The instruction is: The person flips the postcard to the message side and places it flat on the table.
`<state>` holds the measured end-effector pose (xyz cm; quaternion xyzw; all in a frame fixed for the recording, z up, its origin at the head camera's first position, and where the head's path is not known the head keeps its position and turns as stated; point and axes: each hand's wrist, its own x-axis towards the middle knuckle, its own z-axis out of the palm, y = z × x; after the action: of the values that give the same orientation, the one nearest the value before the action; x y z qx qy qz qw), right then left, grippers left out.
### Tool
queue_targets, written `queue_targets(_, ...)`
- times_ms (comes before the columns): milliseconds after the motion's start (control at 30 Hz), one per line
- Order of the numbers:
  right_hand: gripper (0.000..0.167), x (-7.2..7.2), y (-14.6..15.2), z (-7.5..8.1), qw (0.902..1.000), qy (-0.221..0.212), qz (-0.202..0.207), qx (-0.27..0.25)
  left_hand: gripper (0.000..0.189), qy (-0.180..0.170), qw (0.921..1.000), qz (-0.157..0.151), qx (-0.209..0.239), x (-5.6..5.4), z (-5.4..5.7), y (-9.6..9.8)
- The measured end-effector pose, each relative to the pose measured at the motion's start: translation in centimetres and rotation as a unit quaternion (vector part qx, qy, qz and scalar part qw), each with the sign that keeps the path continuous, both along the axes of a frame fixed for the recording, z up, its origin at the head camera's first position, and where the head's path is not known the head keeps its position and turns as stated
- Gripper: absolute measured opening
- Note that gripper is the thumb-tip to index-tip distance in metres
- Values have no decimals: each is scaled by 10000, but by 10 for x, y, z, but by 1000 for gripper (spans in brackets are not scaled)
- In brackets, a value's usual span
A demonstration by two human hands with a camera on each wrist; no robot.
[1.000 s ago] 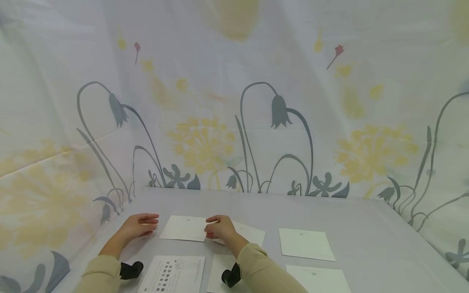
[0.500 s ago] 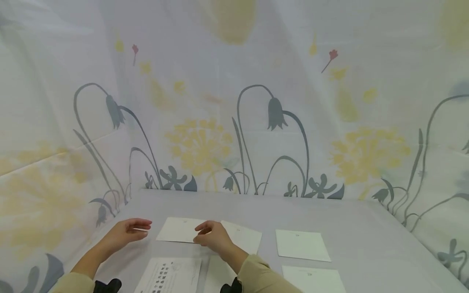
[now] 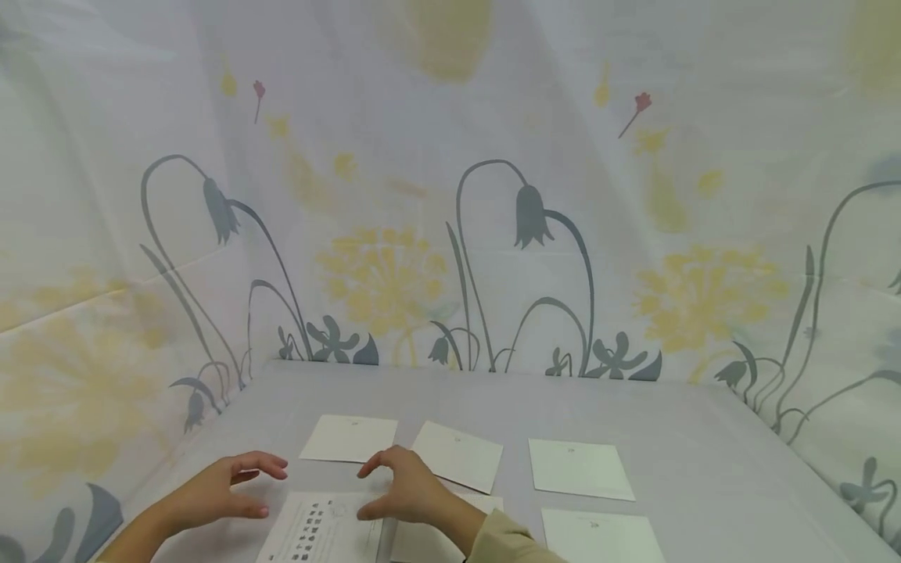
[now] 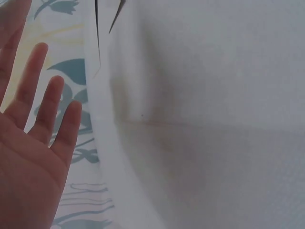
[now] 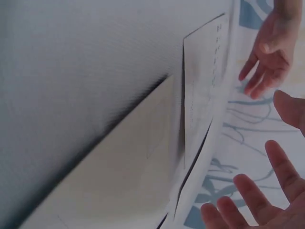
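A white card printed with rows of black characters (image 3: 310,536) lies on the table at the lower left of the head view. My left hand (image 3: 218,494) hovers by its left side, thumb apart from the loosely bent fingers, holding nothing. Over the card's upper right corner is my right hand (image 3: 407,491), thumb and fingers spread around a gap. In the right wrist view that hand (image 5: 267,210) has bare fingers, and the printed card (image 5: 202,71) lies beyond. My left hand's palm and fingers (image 4: 28,162) show nothing held in the left wrist view.
Several plain pale cards lie flat: one at upper left (image 3: 349,439), one tilted at the middle (image 3: 461,457), one partly under my right forearm (image 3: 422,545), two at right, upper (image 3: 580,469) and lower (image 3: 601,539). A flower-printed curtain (image 3: 422,297) borders the grey-white table (image 3: 676,438).
Both hands have drawn back toward the body, from beside the upper left card to the printed card. The right hand's thumb and fingers have spread apart. The cards look unmoved over the last half second.
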<state>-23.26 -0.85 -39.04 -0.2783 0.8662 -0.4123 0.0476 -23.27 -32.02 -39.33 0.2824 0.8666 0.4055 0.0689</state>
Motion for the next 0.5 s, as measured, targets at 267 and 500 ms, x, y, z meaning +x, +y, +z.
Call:
queue_targets(267,43,9,0,-3,9924,470,734,874,35,86,9982,-228,-555,10,-10,-1)
queue_targets(500,47,12,-2,-11,9812,595,618,1730,43,434,9938,-623,-808,9,-22,-1)
